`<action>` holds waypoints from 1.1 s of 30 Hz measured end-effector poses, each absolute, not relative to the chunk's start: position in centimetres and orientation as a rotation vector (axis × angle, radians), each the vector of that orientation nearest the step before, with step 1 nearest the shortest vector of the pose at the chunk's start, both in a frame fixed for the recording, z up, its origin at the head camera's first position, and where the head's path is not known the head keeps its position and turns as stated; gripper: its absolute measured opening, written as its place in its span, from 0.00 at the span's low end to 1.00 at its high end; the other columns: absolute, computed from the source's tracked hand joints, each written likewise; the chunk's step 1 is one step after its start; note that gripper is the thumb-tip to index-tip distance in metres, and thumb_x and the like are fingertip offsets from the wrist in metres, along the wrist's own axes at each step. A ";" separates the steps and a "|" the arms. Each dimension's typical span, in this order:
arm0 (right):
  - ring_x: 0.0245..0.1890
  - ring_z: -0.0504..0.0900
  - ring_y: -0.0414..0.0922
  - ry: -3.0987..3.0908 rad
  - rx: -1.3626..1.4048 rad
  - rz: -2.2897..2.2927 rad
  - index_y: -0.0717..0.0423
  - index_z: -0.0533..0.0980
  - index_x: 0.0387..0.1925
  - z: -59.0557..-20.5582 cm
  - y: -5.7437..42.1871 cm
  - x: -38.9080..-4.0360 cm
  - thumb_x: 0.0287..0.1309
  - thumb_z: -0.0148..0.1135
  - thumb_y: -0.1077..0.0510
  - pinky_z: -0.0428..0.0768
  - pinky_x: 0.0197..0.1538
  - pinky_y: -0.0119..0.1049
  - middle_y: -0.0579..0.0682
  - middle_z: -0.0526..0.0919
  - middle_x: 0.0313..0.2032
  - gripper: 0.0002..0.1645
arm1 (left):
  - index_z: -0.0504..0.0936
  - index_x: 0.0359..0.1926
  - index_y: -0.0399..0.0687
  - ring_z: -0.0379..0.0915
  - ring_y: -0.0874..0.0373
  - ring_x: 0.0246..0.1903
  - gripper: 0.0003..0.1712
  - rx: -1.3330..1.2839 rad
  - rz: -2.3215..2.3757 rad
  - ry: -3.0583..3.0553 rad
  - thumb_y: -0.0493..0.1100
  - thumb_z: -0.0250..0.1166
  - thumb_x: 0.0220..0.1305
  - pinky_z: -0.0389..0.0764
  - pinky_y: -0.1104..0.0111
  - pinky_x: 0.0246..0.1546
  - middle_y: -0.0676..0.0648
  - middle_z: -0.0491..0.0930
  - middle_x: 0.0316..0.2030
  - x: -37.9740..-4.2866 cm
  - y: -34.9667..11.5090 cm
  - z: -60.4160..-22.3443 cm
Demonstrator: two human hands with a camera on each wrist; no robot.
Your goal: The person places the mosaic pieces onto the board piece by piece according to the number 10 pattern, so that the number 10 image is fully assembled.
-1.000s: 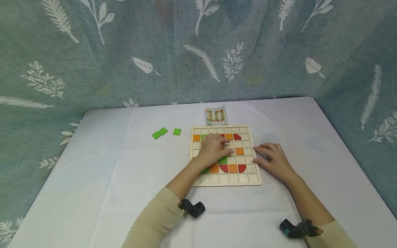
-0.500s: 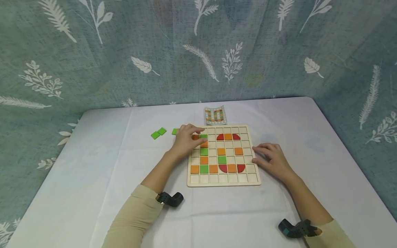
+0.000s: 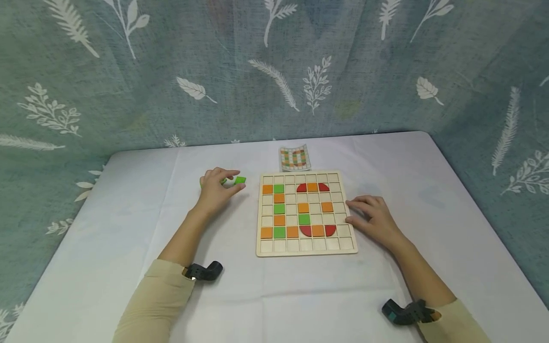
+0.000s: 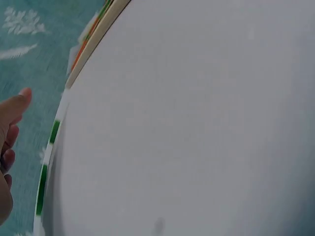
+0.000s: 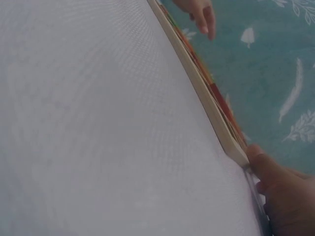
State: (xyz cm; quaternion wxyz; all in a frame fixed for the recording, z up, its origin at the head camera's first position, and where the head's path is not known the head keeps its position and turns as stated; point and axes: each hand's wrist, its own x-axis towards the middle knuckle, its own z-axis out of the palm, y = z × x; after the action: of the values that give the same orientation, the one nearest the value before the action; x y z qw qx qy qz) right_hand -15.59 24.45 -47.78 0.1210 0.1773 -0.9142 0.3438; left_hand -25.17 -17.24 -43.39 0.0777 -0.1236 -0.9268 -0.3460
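Note:
My left hand [image 3: 214,191] hovers left of the board, thumb and forefinger parted, with nothing between them. A square green tile [image 3: 240,180] lies near its fingertips; other green tiles are mostly hidden behind the hand. In the left wrist view, two green tiles [image 4: 41,189] show on the cloth under that hand. The wooden grid board [image 3: 274,251] holds orange and green squares and red quarter-round pieces [image 3: 330,230]. At the board's right edge my right hand [image 3: 375,221] rests, fingertips and thumb tip at the rim, as the right wrist view also shows.
A small pattern card [image 3: 295,158] with a coloured grid stands behind the board, near the table's back edge. White cloth covers the table [image 3: 107,238]. A leaf-patterned curtain [image 3: 214,57] hangs behind.
My left hand has moved left from over the board to the loose green tiles. The right hand has stayed at the board's edge.

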 end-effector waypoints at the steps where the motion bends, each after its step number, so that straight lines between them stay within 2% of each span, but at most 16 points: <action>1: 0.53 0.66 0.56 -2.668 0.522 1.006 0.59 0.79 0.51 -47.8 24.4 -15.6 0.45 0.73 0.56 0.63 0.54 0.53 0.60 0.76 0.50 0.27 | 0.80 0.53 0.45 0.61 0.48 0.44 0.26 -0.354 -1.035 -2.774 0.49 0.70 0.55 0.51 0.53 0.46 0.43 0.75 0.41 -25.1 -17.9 -43.4; 11: 0.53 0.65 0.56 -2.671 0.517 1.018 0.60 0.79 0.51 -47.6 24.2 -15.6 0.45 0.73 0.57 0.63 0.54 0.53 0.60 0.76 0.50 0.28 | 0.79 0.54 0.43 0.61 0.45 0.44 0.27 -0.221 -0.922 -2.839 0.49 0.69 0.55 0.49 0.49 0.48 0.40 0.74 0.41 -24.9 -23.1 -43.6; 17: 0.52 0.66 0.56 -2.671 0.523 1.003 0.60 0.79 0.51 -47.7 24.2 -15.6 0.46 0.72 0.56 0.64 0.53 0.53 0.60 0.76 0.50 0.28 | 0.79 0.54 0.42 0.61 0.44 0.43 0.28 -0.125 -0.865 -2.907 0.52 0.68 0.56 0.51 0.47 0.48 0.39 0.73 0.39 -25.2 -24.6 -44.6; 26: 0.53 0.66 0.56 -2.671 0.513 0.996 0.59 0.79 0.50 -47.8 24.5 -15.6 0.45 0.73 0.56 0.63 0.54 0.53 0.59 0.76 0.49 0.27 | 0.82 0.46 0.38 0.62 0.46 0.41 0.22 -0.110 -0.853 -2.885 0.51 0.67 0.58 0.52 0.48 0.47 0.41 0.74 0.36 -24.7 -24.0 -45.6; 33: 0.53 0.66 0.56 -2.670 0.515 0.986 0.59 0.79 0.50 -47.8 24.6 -15.6 0.45 0.73 0.56 0.63 0.54 0.53 0.59 0.76 0.49 0.27 | 0.84 0.39 0.39 0.61 0.52 0.35 0.17 -0.259 -0.829 -2.779 0.47 0.71 0.53 0.54 0.59 0.40 0.45 0.73 0.29 -24.1 -23.7 -46.2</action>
State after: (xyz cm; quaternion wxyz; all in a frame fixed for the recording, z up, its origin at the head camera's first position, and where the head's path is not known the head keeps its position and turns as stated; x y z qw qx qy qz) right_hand -15.59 24.57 -47.79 0.1245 0.1766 -0.9159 0.3382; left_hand -24.08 -23.74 -46.23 0.1149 -0.0885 -0.9481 -0.2829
